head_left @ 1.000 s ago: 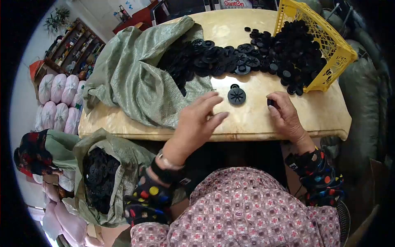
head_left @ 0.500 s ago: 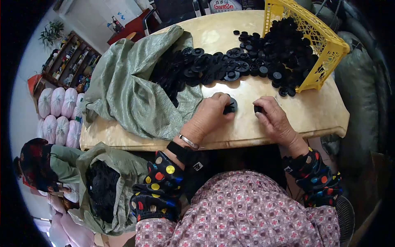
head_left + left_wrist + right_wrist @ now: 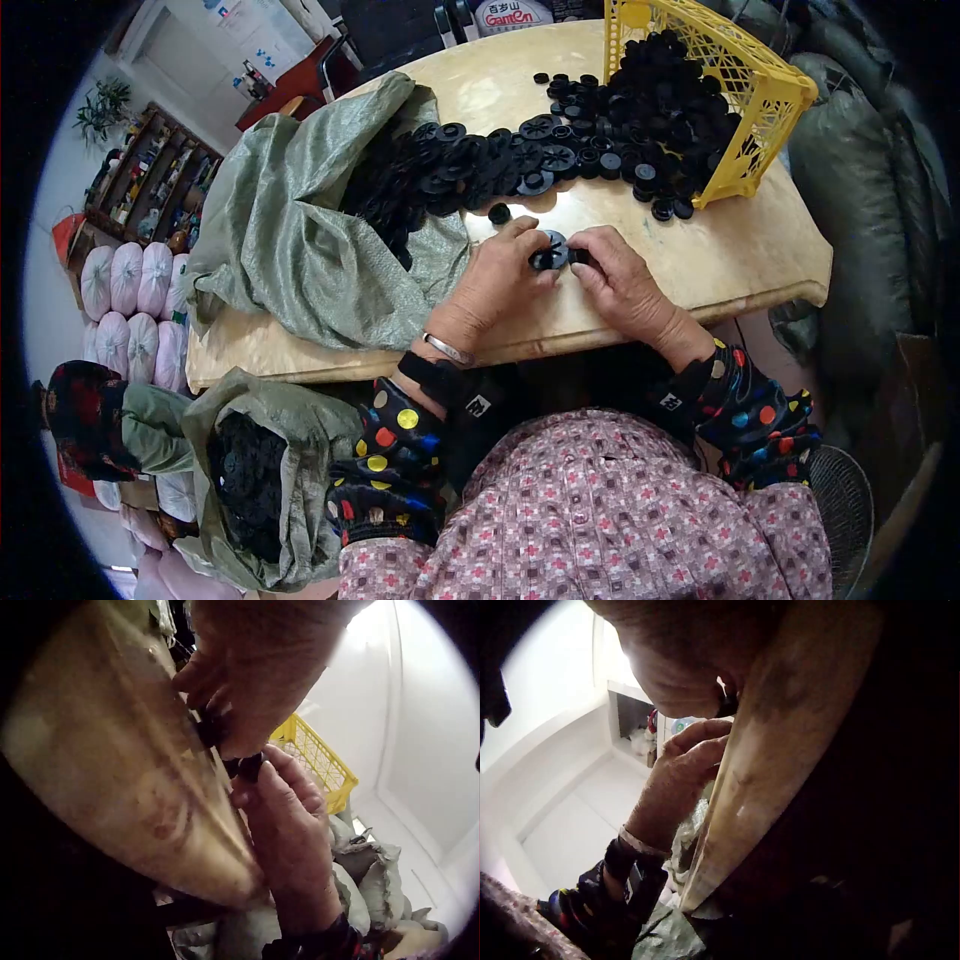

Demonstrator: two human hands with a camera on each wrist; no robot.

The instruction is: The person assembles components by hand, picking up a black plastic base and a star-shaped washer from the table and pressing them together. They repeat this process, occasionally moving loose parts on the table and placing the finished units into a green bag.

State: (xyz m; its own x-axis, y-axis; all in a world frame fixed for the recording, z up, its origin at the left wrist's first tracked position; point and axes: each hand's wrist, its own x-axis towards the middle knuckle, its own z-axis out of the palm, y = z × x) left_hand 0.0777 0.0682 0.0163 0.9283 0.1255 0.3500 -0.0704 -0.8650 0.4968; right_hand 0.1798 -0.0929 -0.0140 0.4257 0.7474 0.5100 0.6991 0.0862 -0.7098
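Over the near part of the table, my left hand point(image 3: 492, 283) grips a black slotted disc point(image 3: 552, 248) by its left side. My right hand point(image 3: 628, 290) pinches a small black round cap point(image 3: 578, 256) against the disc's right side. In the left wrist view the fingers of both hands meet around dark pieces, which are partly hidden. Just beyond the left fingers lies another small black cap point(image 3: 499, 213). Farther back, a long heap of black discs point(image 3: 480, 165) runs into a pile of small black caps point(image 3: 670, 115).
A yellow plastic crate point(image 3: 760, 100) lies on its side at the back right of the table point(image 3: 720, 260). A green woven sack point(image 3: 300, 220) covers the table's left. Below it stands an open sack point(image 3: 330, 450) of black parts. Full sacks point(image 3: 850, 220) stand at the right.
My left hand reached to the disc on the table and took hold of it. The right hand moved left with its cap until the two pieces met. The head view shifted.
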